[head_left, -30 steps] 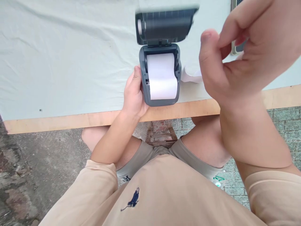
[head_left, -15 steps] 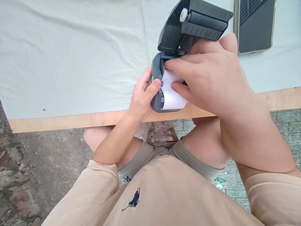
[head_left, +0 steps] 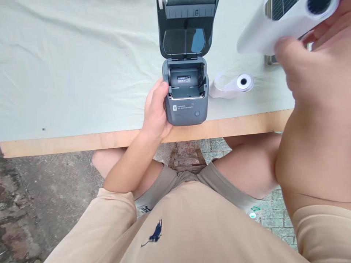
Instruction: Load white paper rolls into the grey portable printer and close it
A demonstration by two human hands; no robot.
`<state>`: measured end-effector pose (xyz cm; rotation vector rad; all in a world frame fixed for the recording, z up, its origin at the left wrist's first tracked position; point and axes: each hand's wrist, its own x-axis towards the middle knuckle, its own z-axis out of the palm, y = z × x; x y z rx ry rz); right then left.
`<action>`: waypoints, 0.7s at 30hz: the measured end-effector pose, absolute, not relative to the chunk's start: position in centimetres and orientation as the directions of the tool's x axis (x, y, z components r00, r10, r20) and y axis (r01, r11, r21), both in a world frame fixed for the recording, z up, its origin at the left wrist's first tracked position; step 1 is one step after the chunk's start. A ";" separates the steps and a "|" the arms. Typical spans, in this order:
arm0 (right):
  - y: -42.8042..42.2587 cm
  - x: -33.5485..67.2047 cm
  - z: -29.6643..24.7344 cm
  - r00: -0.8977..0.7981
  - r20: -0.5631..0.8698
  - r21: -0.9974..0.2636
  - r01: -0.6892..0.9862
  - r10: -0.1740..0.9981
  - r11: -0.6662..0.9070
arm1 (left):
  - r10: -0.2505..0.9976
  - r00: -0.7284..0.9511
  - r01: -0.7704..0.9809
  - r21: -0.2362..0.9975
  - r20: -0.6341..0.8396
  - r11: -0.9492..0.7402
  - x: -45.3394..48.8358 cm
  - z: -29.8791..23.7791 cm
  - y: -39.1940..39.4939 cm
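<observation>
My left hand (head_left: pixel 156 109) is closed round the left side of a small dark grey label printer (head_left: pixel 186 111) at the table's front edge. The printer's lid (head_left: pixel 186 42) stands up, and the paper bay (head_left: pixel 186 82) under it holds no roll. At the upper right, my right hand (head_left: pixel 315 62) grips a white paper roll (head_left: pixel 290 31) with a dark core, its thumb on the paper. A loose turn of the paper bows out from this roll. Just right of the printer lies another paper roll (head_left: pixel 248 87) with a strip of paper uncurled toward the printer.
Pale cloth (head_left: pixel 82 73) covers the table, whose wooden front edge (head_left: pixel 117 138) runs above my legs. A dark flat device with a pale rim (head_left: pixel 270 60) lies at the upper right, mostly hidden by the held roll and hand. A wooden stool (head_left: pixel 186 162) shows between my legs.
My right hand has left the printer and moved up to the right with a paper roll. The printer's bay now shows bare, and the printer has turned to face me.
</observation>
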<state>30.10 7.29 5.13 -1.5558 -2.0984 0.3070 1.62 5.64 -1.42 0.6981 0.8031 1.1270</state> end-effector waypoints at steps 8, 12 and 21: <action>4.3 30.3 4.8 -0.089 0.427 -0.536 0.777 0.900 0.331 | 0.974 0.142 -0.444 0.868 -0.177 0.223 2.0 -0.8 5.5; 3.4 29.9 4.9 -0.302 0.255 -0.432 0.814 0.919 0.388 | 0.976 0.117 -0.423 0.880 -0.184 0.216 2.0 -0.8 5.5; 4.5 27.5 4.2 -0.251 0.284 -0.548 0.750 0.925 0.372 | 0.977 0.138 -0.401 0.892 -0.165 0.207 1.9 -1.4 5.6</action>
